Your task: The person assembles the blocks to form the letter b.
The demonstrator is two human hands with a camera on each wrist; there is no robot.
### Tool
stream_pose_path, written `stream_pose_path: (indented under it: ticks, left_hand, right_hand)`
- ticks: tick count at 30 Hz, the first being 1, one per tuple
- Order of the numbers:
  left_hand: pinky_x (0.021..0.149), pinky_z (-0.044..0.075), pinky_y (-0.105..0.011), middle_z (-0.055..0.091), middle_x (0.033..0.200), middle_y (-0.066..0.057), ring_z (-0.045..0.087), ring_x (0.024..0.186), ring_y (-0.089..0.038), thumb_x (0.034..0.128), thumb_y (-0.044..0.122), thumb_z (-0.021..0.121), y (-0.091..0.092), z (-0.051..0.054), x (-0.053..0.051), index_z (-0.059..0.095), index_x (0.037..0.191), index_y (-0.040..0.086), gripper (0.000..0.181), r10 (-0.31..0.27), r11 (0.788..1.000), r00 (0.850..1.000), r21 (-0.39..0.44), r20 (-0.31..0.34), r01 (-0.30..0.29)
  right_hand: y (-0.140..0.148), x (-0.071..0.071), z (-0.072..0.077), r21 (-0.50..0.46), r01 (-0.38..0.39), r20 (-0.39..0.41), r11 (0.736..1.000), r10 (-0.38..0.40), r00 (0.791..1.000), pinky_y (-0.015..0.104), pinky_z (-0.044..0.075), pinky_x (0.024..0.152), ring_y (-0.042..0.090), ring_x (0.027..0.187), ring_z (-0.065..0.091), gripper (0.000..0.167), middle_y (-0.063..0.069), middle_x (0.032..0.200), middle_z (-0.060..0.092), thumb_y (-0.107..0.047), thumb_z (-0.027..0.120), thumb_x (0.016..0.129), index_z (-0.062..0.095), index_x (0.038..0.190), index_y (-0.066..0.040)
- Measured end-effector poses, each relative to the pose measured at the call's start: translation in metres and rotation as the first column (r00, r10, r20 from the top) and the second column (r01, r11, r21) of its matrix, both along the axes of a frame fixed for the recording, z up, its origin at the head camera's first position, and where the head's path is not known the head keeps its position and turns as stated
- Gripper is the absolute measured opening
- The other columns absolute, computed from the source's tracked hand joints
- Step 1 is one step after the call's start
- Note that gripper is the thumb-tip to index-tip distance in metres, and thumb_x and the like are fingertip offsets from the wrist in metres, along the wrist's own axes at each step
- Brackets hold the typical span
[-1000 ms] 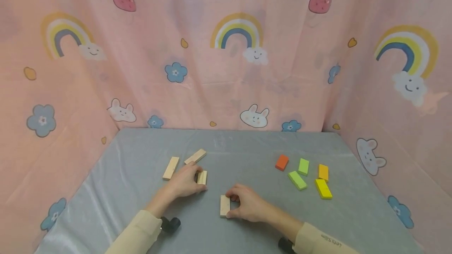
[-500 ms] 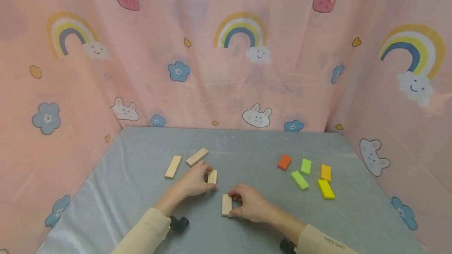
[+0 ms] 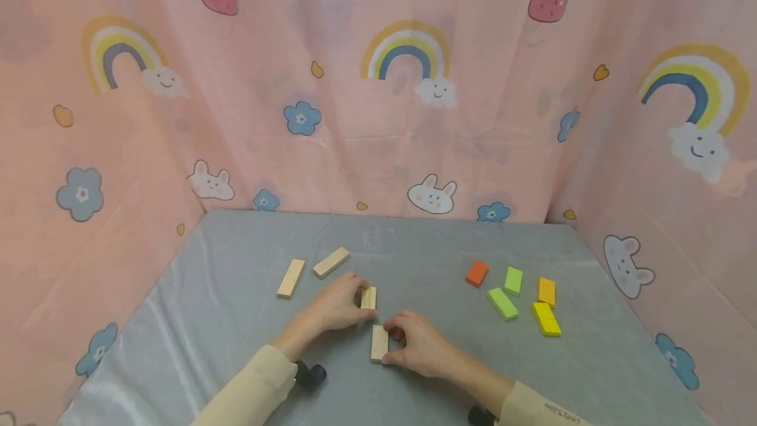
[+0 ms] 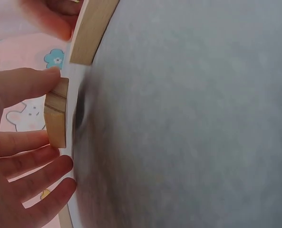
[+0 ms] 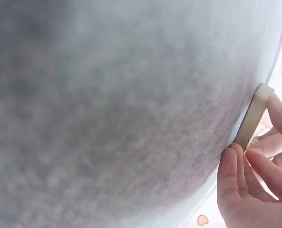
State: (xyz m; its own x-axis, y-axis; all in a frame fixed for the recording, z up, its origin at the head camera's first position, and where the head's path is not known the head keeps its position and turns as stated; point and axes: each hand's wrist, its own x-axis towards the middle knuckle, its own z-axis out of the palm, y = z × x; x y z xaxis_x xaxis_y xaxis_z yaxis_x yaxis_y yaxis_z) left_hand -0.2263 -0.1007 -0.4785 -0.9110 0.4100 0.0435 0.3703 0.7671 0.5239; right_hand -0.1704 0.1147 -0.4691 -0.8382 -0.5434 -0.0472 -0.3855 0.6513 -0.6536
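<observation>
Between thumb and fingertips, my left hand (image 3: 338,306) pinches a plain wooden block (image 3: 368,298). In the left wrist view that block (image 4: 56,114) appears just off the cloth. My right hand (image 3: 421,346) grips the ends of a second plain wooden block (image 3: 380,344), which lies flat on the cloth slightly nearer the body. The right wrist view shows this second block (image 5: 253,116) against the cloth, with thumb and fingertips at its ends. A small gap separates the two blocks. Fingers cover part of the left hand's block.
Two more plain wooden blocks lie back left, one upright-angled (image 3: 291,279) and one slanted (image 3: 331,262). To the right are a red block (image 3: 476,273), two green blocks (image 3: 503,304), an orange block (image 3: 547,292) and a yellow block (image 3: 546,319). A patterned pink curtain (image 3: 331,163) surrounds the grey cloth (image 3: 437,248).
My left hand has carried its wooden block rightward, closer to the block under my right hand. The right hand and its block stay almost in place; the head view has shifted slightly.
</observation>
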Motion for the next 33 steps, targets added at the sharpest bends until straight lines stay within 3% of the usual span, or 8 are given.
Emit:
stream_pose_path:
  ticks: [10,13,19,33]
  left_hand:
    - [0.074,0.050,-0.031,0.062,0.109,-0.003,0.055,0.088,-0.013,0.0843,0.044,0.082,0.012,-0.004,-0.001,0.069,0.122,0.004,0.056,-0.053,0.998,0.998,-0.032,-0.042,0.052]
    - [0.078,0.052,-0.035,0.063,0.110,-0.004,0.058,0.093,-0.016,0.0862,0.044,0.080,0.010,-0.006,0.000,0.069,0.122,0.005,0.054,-0.072,0.997,0.996,-0.019,-0.046,0.071]
    - [0.094,0.052,-0.045,0.064,0.117,-0.005,0.061,0.111,-0.025,0.0934,0.030,0.074,0.005,-0.008,-0.003,0.069,0.123,0.005,0.039,-0.081,0.996,0.997,0.048,0.008,0.080]
    - [0.095,0.051,-0.045,0.067,0.116,-0.003,0.061,0.112,-0.024,0.0902,0.027,0.079,0.004,-0.009,-0.003,0.072,0.121,0.009,0.036,-0.118,0.992,0.993,0.035,-0.002,0.118]
  right_hand:
    - [0.001,0.001,-0.002,0.003,0.011,0.018,1.000,-0.011,1.000,0.028,0.049,0.072,0.011,0.085,0.056,0.042,-0.005,0.096,0.060,-0.021,0.090,0.078,0.072,0.112,-0.005]
    - [0.001,0.000,-0.002,0.007,0.012,0.012,1.000,-0.012,1.000,0.028,0.048,0.072,0.010,0.084,0.056,0.041,-0.005,0.095,0.060,-0.021,0.090,0.078,0.072,0.111,-0.005]
    - [0.001,0.001,-0.003,0.003,0.010,0.000,1.000,-0.010,1.000,0.027,0.048,0.071,0.009,0.083,0.054,0.042,-0.006,0.094,0.060,-0.021,0.090,0.078,0.071,0.112,-0.005]
    - [-0.001,0.001,-0.004,0.005,0.018,0.002,1.000,-0.018,1.000,0.025,0.047,0.070,0.010,0.082,0.055,0.045,-0.006,0.093,0.061,-0.020,0.090,0.078,0.072,0.115,-0.003]
